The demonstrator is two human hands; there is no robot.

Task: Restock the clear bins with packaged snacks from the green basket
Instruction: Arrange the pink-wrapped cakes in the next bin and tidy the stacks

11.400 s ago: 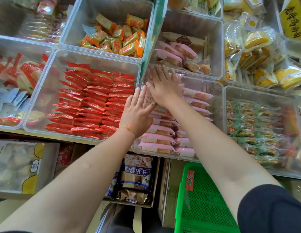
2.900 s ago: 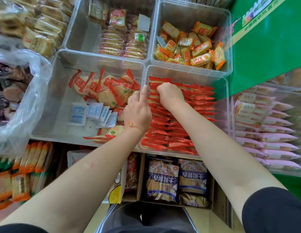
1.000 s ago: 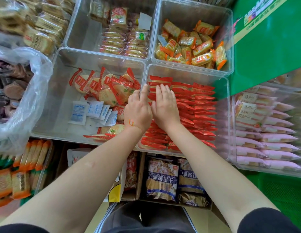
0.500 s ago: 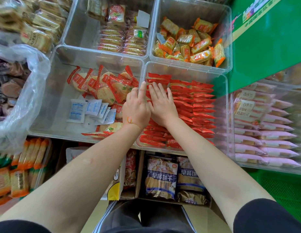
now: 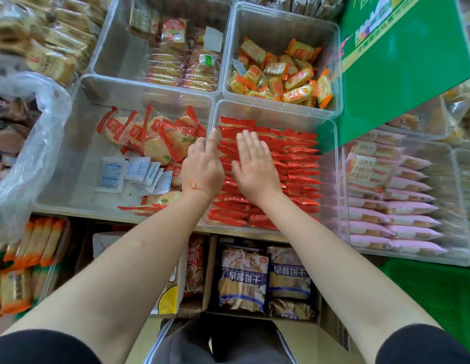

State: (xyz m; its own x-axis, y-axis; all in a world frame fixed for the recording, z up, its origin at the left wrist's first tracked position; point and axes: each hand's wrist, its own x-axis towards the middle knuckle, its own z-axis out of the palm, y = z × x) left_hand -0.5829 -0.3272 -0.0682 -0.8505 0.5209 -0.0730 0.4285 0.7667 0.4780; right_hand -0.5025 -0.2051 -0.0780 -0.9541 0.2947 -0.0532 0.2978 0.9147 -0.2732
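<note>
Rows of red snack packs [image 5: 294, 164] fill a clear bin [image 5: 331, 132] at the centre of the shelf. My right hand [image 5: 254, 166] lies flat on the red packs, fingers apart, holding nothing. My left hand [image 5: 203, 166] rests at the bin's left wall, fingers extended over its rim, empty as well. The green basket [image 5: 433, 287] shows only as a mesh corner at the lower right.
To the left a clear bin [image 5: 71, 143] holds round crackers in red wrappers and small white sachets. Behind are bins of orange-yellow packs [image 5: 281, 74] and biscuit packs [image 5: 181, 61]. Pink packs [image 5: 391, 206] fill the right bin. A green sign [image 5: 401, 64] hangs upper right. Boxes sit below the shelf.
Both hands have stayed on the red packs' bin; my right hand has shifted slightly right and apart from my left, fingers spread flat. The camera has moved a little.
</note>
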